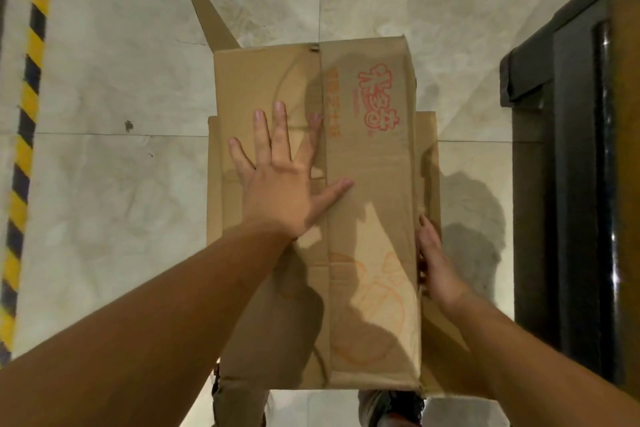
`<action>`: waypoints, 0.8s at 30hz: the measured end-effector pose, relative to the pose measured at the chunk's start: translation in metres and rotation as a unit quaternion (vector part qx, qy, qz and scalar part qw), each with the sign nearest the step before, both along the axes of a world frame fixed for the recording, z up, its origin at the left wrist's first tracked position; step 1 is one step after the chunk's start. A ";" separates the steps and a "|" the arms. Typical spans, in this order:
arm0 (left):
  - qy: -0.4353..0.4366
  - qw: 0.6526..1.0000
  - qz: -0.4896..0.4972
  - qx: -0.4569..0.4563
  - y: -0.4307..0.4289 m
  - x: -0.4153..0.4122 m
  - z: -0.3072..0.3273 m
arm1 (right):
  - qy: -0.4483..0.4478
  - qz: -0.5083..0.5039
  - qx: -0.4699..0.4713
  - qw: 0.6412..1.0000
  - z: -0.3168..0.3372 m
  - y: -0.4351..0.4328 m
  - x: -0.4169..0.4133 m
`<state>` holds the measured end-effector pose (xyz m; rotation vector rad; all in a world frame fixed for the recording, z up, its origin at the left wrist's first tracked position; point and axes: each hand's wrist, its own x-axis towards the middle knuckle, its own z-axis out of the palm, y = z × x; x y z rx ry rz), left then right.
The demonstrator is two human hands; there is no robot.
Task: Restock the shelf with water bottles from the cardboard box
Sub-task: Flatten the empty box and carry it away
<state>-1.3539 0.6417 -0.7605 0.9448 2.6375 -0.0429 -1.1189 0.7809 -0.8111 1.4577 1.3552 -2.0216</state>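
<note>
Just nearer than the brown corrugated cardboard box (367, 184), a dark shoe (391, 406) and a fold of drab trouser cloth are half hidden under the box's near edge and cut off by the frame. The box stands on the pale marbled floor tiles (121, 184) with its top flaps closed, so its contents are hidden.

The right hand (436, 267) lies along the box's right wall, fingers straight and pressed flat (the fingertips are hard to make out against a lowered side flap). The left hand (280, 191) rests palm-down on the box top, left of the centre seam, fingers splayed and released, the thumb reaching across the seam. Beyond it is faded red print.

A pointed cardboard flap (207, 10) juts up beyond the box's far left corner. Left of the box runs a yellow-and-black striped strip (27, 135). Right of the box stands a dark glossy unit (571, 166), cut off.
</note>
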 end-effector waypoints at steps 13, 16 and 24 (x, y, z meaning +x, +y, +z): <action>-0.029 0.999 -0.030 -0.020 0.002 -0.025 0.023 | 0.085 -0.017 0.120 0.989 0.195 0.030 0.034; -0.048 0.996 -0.077 0.011 -0.017 -0.050 0.031 | 0.086 0.071 0.022 0.993 0.199 -0.014 -0.004; -0.150 0.976 -0.131 0.084 -0.059 -0.067 0.023 | -0.071 0.403 0.429 0.805 0.095 -0.088 -0.062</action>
